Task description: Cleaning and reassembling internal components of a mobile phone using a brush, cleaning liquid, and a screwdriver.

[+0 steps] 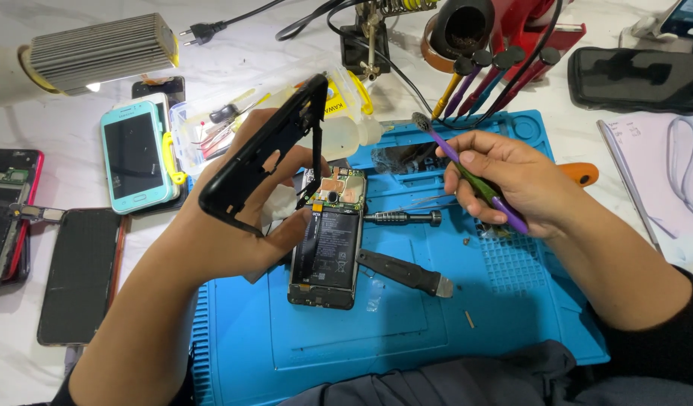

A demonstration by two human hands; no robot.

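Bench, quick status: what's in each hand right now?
Left hand grips black phone frame, raised. Right hand holds purple brush. Opened phone lies on blue mat between them.

A blue mat [406, 331] with a grid-patterned corner, a black phone frame [263, 158], a purple-and-green brush [474, 177].

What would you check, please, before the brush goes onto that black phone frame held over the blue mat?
1. Frame grip: left hand holds the black frame raised and tilted above the mat: ok.
2. Brush grip: right hand holds the purple-handled brush, bristles up: ok.
3. Brush on frame: apart, not touching: not ok.
4. Opened phone lies flat on the blue mat, battery showing, partly under the left hand: ok.
5. Bristles clean: cannot tell.
6. Loose tools: black pry tool and screwdriver lie close beside the phone: not ok.
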